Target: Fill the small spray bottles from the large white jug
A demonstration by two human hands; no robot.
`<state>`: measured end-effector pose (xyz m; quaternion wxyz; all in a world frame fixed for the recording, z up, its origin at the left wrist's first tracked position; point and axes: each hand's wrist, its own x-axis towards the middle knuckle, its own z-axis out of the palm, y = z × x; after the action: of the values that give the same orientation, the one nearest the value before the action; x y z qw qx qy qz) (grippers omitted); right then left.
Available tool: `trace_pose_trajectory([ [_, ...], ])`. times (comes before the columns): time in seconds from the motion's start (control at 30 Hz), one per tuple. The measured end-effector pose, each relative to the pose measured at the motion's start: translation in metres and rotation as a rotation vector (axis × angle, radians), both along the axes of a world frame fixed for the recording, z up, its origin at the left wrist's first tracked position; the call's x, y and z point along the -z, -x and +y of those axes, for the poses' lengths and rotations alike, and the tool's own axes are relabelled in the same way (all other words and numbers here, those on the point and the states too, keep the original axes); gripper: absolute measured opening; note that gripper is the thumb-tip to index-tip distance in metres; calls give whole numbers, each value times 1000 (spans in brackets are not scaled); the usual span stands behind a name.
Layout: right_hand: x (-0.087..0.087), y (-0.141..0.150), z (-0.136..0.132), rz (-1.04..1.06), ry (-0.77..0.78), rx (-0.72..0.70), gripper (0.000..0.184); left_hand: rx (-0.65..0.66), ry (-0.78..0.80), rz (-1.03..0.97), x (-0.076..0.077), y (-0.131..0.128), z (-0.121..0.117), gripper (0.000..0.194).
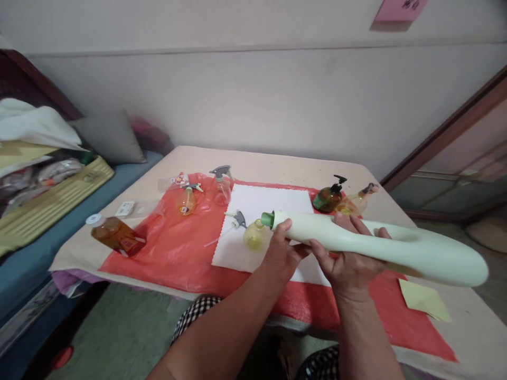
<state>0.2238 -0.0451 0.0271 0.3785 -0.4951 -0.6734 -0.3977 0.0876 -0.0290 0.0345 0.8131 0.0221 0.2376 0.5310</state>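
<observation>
Across the front of the table I hold a long pale green plastic watering can (439, 256) lying almost level. A darker green piece (268, 219) sticks out of its narrow left end. My left hand (282, 254) grips that narrow end, with the thumb on top. Further right, my right hand (354, 268) wraps the handle part, its fingers coming up through the loop. Right by the green tip stands a small yellow spray bottle (255, 238) with its top off and some liquid inside; whether they touch I cannot tell. Its grey trigger head (238, 218) lies to the left.
White paper (273, 198) lies on a red plastic sheet (170, 253). An amber liquid bottle (116, 235) lies tilted at left. Behind are an orange spray bottle (185, 201), a pink spray bottle (221, 190) and a dark pump bottle (328, 198). Yellow notes (423, 298) lie at right.
</observation>
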Motion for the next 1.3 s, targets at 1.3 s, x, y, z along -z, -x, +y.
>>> trace_pose_trajectory([
  [1.3,-15,2,-6,-10,74,-55,77,15,31,-22,-1,2,-2,34],
])
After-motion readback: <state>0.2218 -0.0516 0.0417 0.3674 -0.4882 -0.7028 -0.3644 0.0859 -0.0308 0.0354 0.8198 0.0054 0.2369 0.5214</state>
